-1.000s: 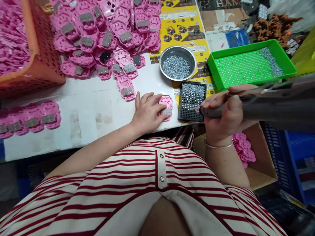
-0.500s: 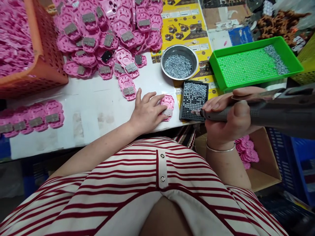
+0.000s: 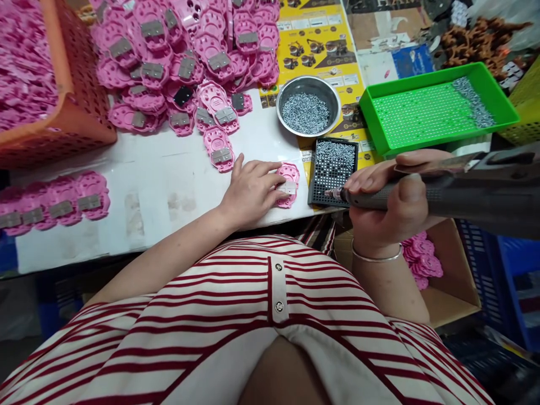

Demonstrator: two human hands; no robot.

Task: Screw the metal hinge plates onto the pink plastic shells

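Note:
A pink plastic casing (image 3: 290,169) with a metal plate lies at the table's front edge. My left hand (image 3: 253,188) holds it down, thumb and index finger pressed on it, the other fingers spread to the left. In my right hand (image 3: 390,205) is a dark electric screwdriver (image 3: 459,194), gripped around its body and pointing left. Its bit is over the lower part of a black perforated tray (image 3: 313,188), which has small screws heaped at its far end. Whether a screw sits on the bit is too small to tell.
A steel bowl (image 3: 280,121) of screws and a green tray (image 3: 375,126) stand behind. Pink casings (image 3: 215,56) are piled at the back, with a row (image 3: 93,194) at left. An orange basket (image 3: 80,95) stands far left; a cardboard box (image 3: 458,275) is below right.
The screwdriver bit has shifted slightly left over the black tray. My left index finger and thumb have changed position a little on the casing.

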